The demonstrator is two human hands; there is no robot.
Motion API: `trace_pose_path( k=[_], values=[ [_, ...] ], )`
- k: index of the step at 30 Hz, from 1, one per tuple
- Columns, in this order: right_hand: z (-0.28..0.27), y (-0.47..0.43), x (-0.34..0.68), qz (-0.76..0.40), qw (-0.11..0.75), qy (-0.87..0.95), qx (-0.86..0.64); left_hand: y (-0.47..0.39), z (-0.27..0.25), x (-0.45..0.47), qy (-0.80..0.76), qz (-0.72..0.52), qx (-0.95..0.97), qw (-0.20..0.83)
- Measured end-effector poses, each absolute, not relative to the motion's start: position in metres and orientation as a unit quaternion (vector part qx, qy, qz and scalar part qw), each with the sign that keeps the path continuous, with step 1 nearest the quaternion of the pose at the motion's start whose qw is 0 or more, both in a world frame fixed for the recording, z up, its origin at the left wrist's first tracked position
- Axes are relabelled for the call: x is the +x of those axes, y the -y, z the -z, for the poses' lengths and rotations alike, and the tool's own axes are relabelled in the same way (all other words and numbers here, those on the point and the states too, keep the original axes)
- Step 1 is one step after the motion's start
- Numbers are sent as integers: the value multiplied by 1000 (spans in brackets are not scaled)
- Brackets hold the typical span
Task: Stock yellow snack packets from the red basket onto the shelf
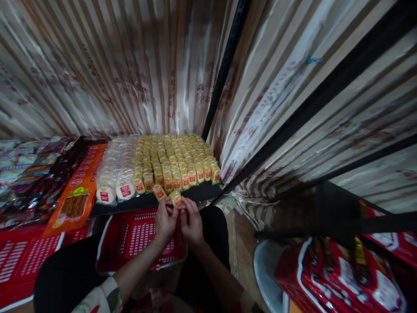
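Note:
Between them, my left hand (166, 221) and my right hand (192, 219) pinch a small yellow snack packet (177, 198) with a red label, just in front of the shelf edge. The fingers of both hands are closed on its lower part. A similar yellow packet (159, 191) leans at the shelf's front edge, near my left fingertips. Behind it, rows of yellow packets (176, 158) stand packed close together on the black shelf (202, 191). Below my hands a red plastic basket (130, 239) rests between my knees, its visible floor bare.
Left of the yellow rows lie round white packets (125, 190), an orange packet (76, 191) and dark wrapped packets (48, 178). Another red basket (29, 256) stands lower left. Black metal posts (224, 69) rise before the curtain (146, 65). Red-and-white packets (352, 274) sit lower right beside a grey basin (267, 269).

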State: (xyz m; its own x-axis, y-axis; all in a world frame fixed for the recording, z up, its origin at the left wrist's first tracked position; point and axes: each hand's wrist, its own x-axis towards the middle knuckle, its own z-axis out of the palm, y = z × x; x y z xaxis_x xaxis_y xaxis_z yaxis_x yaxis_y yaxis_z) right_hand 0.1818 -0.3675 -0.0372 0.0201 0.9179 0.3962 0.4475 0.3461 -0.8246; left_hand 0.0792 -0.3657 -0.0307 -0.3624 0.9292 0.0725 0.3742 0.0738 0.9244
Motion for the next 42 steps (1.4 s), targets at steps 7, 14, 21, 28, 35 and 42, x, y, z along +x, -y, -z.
trace_pose_path(
  k=[7,14,21,28,35,42],
  values=[
    [46,356,206,-197,510,612,-572,325,25,117,-643,-435,542,322],
    [55,328,232,-171,500,597,-604,275,21,158,-621,-412,584,320],
    [67,315,247,-186,508,584,-605,247,21,180,-631,-381,619,272],
    [70,308,252,-188,510,577,-609,236,19,191,-662,-317,628,257],
    [71,298,252,-193,509,576,-610,237,16,193,-687,-286,622,242],
    [77,297,253,-179,503,583,-612,239,12,192,-700,-230,641,214]
  ],
)
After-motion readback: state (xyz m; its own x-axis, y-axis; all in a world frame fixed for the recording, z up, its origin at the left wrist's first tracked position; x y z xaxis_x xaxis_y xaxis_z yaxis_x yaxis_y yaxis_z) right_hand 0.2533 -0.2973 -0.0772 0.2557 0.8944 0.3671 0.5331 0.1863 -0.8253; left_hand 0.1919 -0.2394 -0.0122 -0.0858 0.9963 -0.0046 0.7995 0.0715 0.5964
